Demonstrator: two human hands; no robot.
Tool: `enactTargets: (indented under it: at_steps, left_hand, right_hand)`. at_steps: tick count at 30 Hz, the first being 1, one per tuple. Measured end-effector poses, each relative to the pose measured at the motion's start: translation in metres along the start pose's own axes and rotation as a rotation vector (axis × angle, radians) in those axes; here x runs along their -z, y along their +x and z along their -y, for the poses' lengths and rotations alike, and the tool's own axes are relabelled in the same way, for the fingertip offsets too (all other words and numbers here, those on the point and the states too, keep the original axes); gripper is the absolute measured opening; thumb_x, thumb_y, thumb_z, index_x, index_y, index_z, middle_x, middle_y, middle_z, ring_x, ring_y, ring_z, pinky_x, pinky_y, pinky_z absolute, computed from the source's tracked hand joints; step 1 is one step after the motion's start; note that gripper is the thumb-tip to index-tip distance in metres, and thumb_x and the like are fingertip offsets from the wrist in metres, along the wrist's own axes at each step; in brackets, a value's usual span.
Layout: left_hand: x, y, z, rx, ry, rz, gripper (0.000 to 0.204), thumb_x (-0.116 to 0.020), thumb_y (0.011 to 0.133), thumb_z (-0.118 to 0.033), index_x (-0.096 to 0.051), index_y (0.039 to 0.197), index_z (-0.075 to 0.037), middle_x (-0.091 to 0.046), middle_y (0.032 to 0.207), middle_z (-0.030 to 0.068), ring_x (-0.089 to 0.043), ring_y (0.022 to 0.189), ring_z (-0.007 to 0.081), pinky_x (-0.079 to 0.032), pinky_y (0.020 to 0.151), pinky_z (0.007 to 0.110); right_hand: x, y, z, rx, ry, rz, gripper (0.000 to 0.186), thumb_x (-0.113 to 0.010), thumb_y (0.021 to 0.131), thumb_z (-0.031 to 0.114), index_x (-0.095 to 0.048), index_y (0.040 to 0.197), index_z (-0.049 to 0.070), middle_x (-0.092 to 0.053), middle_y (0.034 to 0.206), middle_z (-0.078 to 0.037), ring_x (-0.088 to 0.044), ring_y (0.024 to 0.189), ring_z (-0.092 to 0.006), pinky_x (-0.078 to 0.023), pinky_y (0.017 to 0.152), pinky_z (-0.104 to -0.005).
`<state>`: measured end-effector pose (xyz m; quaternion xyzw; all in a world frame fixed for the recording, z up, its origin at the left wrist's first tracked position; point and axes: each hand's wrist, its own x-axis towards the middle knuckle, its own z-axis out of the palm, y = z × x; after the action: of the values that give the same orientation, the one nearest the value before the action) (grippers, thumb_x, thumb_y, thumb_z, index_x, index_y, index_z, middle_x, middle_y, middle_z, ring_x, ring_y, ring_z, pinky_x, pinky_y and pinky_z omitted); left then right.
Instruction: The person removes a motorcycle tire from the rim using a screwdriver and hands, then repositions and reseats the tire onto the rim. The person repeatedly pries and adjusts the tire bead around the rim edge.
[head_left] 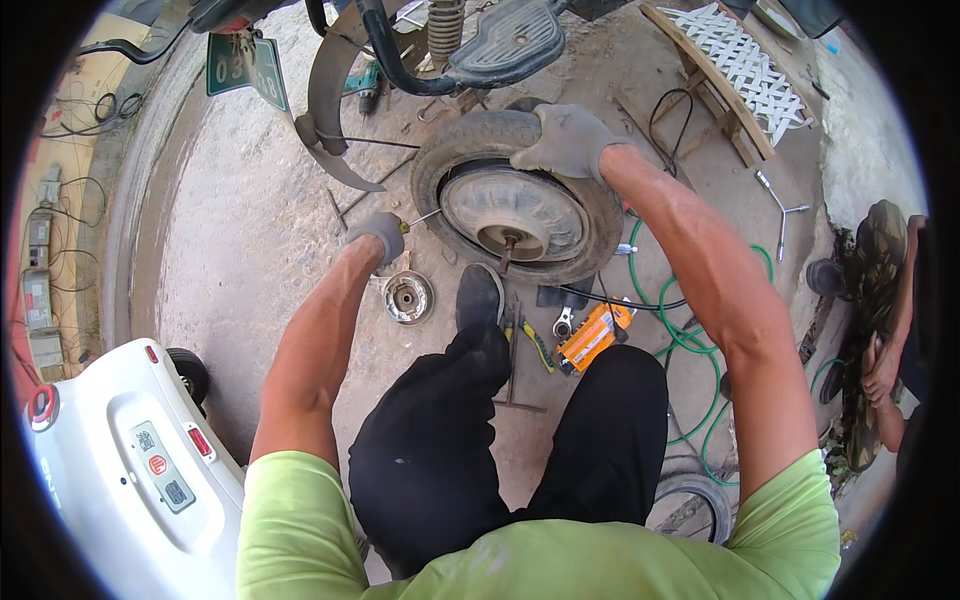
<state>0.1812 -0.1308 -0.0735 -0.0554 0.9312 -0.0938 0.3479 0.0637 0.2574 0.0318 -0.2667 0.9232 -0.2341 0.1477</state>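
A scooter wheel with a worn tyre [437,235] and a grey metal hub [520,205] stands tilted in front of me, its axle pointing my way. My right hand [568,140], in a grey glove, is closed over the upper right of the tyre, with the thumb on the near sidewall. At the wheel's left, my gloved left hand [378,237] is wrapped round a screwdriver [424,217] with a yellowish handle. Its thin shaft reaches the tyre's left edge by the rim; whether the tip is under the bead cannot be made out. A round brake-drum-like part [408,297] lies below that hand.
Above hangs a scooter with a footrest [510,42] and fender [325,90]. An orange tool case [597,335], ratchet [563,322], pliers [538,345] and green hose [715,400] lie nearby. A wooden stool [715,90] stands far right, a white car [150,440] left; another person's hands [882,370] show right.
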Motion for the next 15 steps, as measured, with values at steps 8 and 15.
enactTargets:
  at_steps: [8, 15]
  left_hand:
    - [0.009, 0.007, 0.006, -0.05, 0.121, 0.007, 0.036, -0.07, 0.096, -0.02, -0.087, 0.123, -0.005, -0.084, 0.124, 0.0252, -0.081, 0.118, 0.0431, -0.066, 0.098, 0.05]
    - [0.02, 0.001, 0.0, -0.103, -0.091, 0.108, 0.033, -0.071, 0.096, -0.022, -0.083, 0.121, -0.004, -0.084, 0.111, 0.0224, -0.081, 0.1, 0.0398, -0.066, 0.088, 0.048]
  right_hand:
    - [-0.002, 0.002, 0.002, -0.029, -0.001, -0.004, 0.082, -0.084, 0.083, 0.061, -0.076, 0.134, -0.003, -0.079, 0.135, -0.027, -0.076, 0.128, -0.0412, -0.059, 0.109, -0.0476]
    - [-0.005, 0.001, -0.009, -0.01, 0.002, 0.011, 0.078, -0.083, 0.085, 0.06, -0.076, 0.129, -0.003, -0.079, 0.13, -0.029, -0.077, 0.123, -0.0428, -0.06, 0.107, -0.0484]
